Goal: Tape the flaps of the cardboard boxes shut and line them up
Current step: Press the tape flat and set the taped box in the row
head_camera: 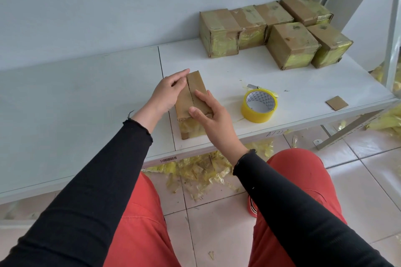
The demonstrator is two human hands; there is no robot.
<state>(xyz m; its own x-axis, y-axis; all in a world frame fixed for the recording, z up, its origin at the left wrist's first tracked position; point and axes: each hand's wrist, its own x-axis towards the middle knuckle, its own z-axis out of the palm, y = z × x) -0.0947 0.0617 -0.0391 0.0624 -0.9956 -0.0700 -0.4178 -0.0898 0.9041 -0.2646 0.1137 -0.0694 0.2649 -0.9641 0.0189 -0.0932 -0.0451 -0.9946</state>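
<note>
While both flaps of the cardboard box [193,95] lie folded down under my palms at the centre of the frame, nothing yet fastens them, and that is where trouble could start. My left hand [168,91] rests on the left flap with fingers fairly straight, reaching toward the far end of the seam [189,91]; my right hand [207,112] presses the right flap, thumb at the near edge and fingers flat, so neither hand is clamped round anything and the two sit close together on either side of the seam. The box stands near the front edge of the white shelf [217,76], and its near face shows crumpled yellow tape. The tape roll [259,106] lies just right of centre, apart from the box, with its loose end toward the top of the roll. To fetch it I judge I must lift one hand, and the freed flap may spring up and open the seam. If I press unevenly the box could slide toward the shelf's front edge and tip onto my lap. The loose end of the tape could also fold onto itself and stick before I reach the seam. Six taped boxes [293,45] stand in the upper right of the frame, in two short rows; carrying this one over carelessly could knock them out of line. A small cardboard scrap [336,103] lies at the right edge of the shelf, and yellow tape scraps [199,169] litter the floor below it.
</note>
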